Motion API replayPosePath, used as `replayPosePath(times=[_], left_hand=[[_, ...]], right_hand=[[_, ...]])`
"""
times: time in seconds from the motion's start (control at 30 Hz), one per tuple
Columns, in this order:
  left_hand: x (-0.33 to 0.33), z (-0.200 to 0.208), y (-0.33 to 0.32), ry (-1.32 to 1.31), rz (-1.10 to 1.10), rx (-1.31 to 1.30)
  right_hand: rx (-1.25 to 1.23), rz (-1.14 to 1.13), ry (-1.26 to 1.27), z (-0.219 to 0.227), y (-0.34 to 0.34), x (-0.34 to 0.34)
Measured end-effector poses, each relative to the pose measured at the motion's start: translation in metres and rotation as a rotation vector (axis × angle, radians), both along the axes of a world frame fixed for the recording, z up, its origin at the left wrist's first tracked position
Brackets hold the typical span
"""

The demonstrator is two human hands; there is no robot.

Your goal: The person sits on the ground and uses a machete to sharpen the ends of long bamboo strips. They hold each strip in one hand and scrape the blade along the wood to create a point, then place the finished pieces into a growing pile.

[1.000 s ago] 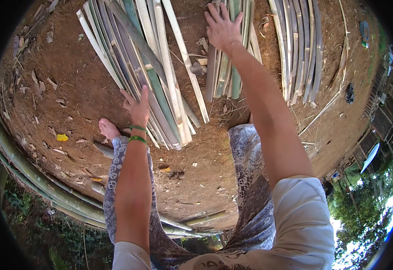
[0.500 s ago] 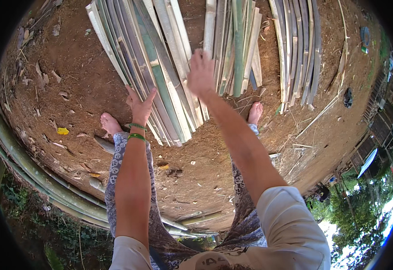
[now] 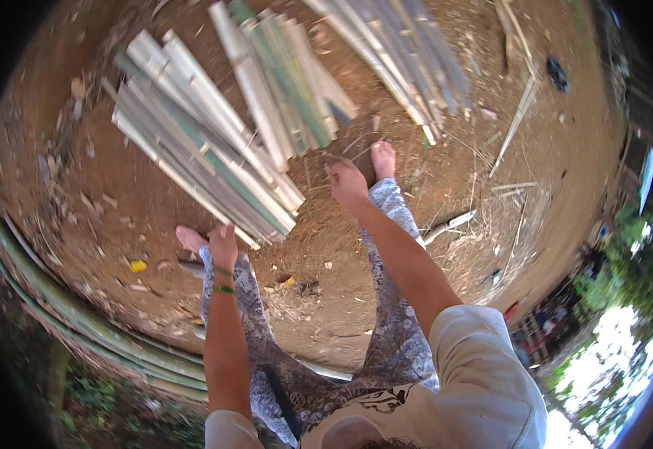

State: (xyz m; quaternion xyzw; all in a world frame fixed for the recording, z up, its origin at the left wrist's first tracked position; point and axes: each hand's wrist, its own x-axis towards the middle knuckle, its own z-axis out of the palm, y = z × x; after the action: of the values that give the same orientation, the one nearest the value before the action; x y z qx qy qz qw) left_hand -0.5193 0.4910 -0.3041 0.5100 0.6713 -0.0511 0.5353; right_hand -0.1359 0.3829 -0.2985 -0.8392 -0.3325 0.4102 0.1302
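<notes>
A bundle of split bamboo strips (image 3: 214,161), pale, grey and green, lies slanted on the bare soil ahead of me. My left hand (image 3: 223,245) is lowered beside its near left end, fingers curled; whether they touch a strip is hidden. My right hand (image 3: 347,182) hovers over the soil just right of the bundle, its fingers drawn together; motion blur hides what is in them. Beyond it lies a second, shorter group of bamboo strips (image 3: 285,82), with a third group (image 3: 397,56) farther right.
My bare feet stand either side, the left foot (image 3: 190,239) near the bundle, the right foot (image 3: 383,159) by my right hand. A long-handled pale blade (image 3: 450,224) lies right of my leg. Thick bamboo poles (image 3: 65,288) curve along the left. A dark object (image 3: 558,73) lies far right.
My view has turned, so the strips appear tilted and shifted left. Both hands have come off the strips' upper faces: the left down toward the near end, the right to the soil beside them.
</notes>
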Motion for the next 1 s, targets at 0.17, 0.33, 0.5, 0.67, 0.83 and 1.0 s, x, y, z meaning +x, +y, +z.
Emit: replayPosePath(times=[0.17,0.33,0.5,0.67,0.83,1.0], left_hand=[[0.079,0.145,-0.033,0.051,-0.203,0.187],[0.108,0.226,-0.085,0.066,-0.054,0.259],[0.227,0.281,-0.145,-0.164,-0.132,0.333],[0.374,0.351,-0.206,-0.208,-0.472,0.087],[0.394,0.319,-0.28,-0.193,-0.852,-0.074],[0.373,0.274,-0.372,-0.079,-1.403,0.191]], right_hand=[[-0.013,-0.42,-0.226,0.064,-0.166,0.11],[-0.376,-0.5,-0.144,0.129,-0.327,0.167],[-0.74,-0.695,0.093,0.166,-0.484,0.159],[-0.733,-0.796,0.22,0.228,-0.555,0.098],[-0.666,-0.792,0.249,0.184,-0.612,-0.002],[-0.576,-0.782,0.266,0.079,-0.652,-0.039]])
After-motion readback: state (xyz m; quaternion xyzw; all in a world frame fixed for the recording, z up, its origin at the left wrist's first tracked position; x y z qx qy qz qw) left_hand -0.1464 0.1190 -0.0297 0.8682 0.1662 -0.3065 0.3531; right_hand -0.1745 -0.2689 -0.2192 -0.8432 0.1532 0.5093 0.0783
